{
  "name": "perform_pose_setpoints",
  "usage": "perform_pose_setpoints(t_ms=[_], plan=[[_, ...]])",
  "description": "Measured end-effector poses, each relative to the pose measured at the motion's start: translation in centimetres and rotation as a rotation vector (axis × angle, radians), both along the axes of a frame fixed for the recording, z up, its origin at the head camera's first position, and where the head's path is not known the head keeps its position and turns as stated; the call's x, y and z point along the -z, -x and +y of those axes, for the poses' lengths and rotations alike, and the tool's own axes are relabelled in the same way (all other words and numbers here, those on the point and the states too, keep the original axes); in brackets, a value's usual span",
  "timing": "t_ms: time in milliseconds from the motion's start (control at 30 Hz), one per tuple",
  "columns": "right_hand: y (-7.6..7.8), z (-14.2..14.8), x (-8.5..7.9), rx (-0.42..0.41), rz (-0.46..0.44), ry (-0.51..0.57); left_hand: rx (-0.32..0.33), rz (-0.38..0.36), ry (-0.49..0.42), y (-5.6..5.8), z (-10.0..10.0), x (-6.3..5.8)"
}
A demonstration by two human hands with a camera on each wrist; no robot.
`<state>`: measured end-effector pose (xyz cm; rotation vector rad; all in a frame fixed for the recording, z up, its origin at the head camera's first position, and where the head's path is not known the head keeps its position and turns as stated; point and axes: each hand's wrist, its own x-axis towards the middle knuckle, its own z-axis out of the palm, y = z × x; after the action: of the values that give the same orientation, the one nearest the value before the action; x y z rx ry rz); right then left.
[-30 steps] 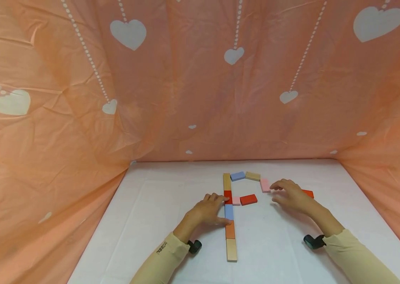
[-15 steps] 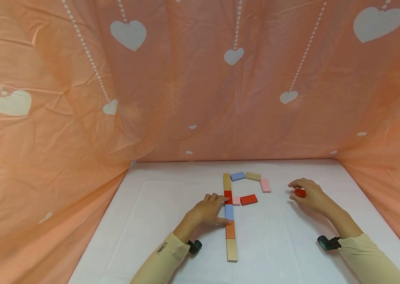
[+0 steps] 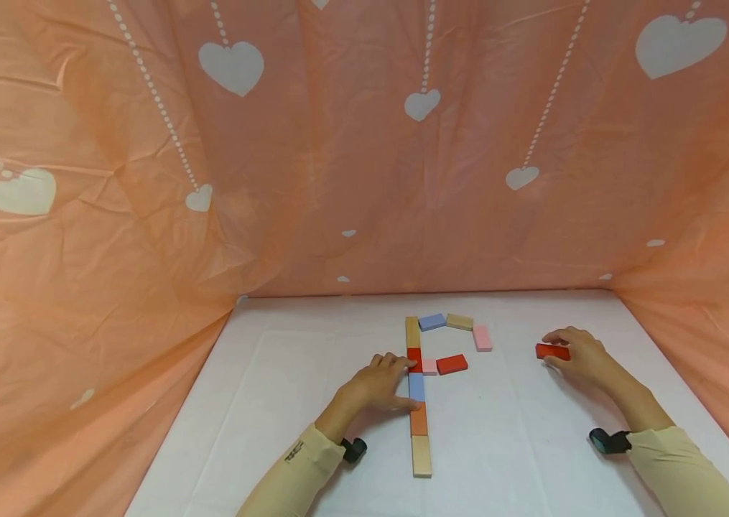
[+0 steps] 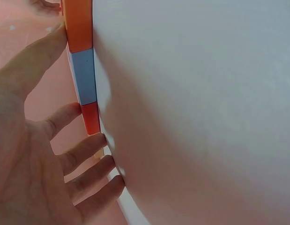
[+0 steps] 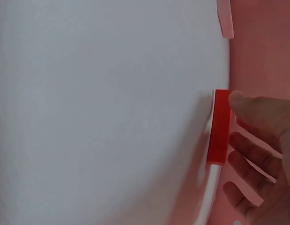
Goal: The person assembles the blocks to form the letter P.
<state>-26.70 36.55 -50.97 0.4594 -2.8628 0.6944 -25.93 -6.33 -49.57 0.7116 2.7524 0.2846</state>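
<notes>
In the head view, my left hand (image 3: 380, 380) lies beside a vertical row of flat blocks, fingers spread. Its index fingertip touches the red block (image 3: 414, 355) in the row, and its thumb tip rests at the orange block (image 3: 419, 422). Between these two sits a blue block (image 4: 83, 77). My right hand (image 3: 582, 357) has its thumb and fingers on opposite sides of a separate red block (image 3: 551, 352), pinching it near the table surface. The thumb overlaps one end of that block in the right wrist view; part of the block's far side is hidden.
A natural-wood block (image 3: 412, 332) tops the row and another (image 3: 421, 457) ends it. Curving rightward from the top are a blue block (image 3: 432, 322), a wood block (image 3: 460, 322) and a pink block (image 3: 482, 338). A small pink block (image 3: 429, 367) and a red one (image 3: 452, 365) extend from the row.
My right hand has moved right, away from the pink block, and come around the separate red block. The left hand and the laid blocks have stayed put.
</notes>
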Motion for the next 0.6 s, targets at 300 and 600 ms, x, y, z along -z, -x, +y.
perform_pose_setpoints(t_ms=[300, 600], plan=[[0.47, 0.60, 0.64, 0.002, -0.007, -0.032, 0.002, 0.005, -0.008, -0.12, -0.09, 0.08], [0.48, 0.50, 0.33, 0.017, -0.040, -0.018, 0.004, 0.012, -0.008, -0.05, -0.09, 0.28]])
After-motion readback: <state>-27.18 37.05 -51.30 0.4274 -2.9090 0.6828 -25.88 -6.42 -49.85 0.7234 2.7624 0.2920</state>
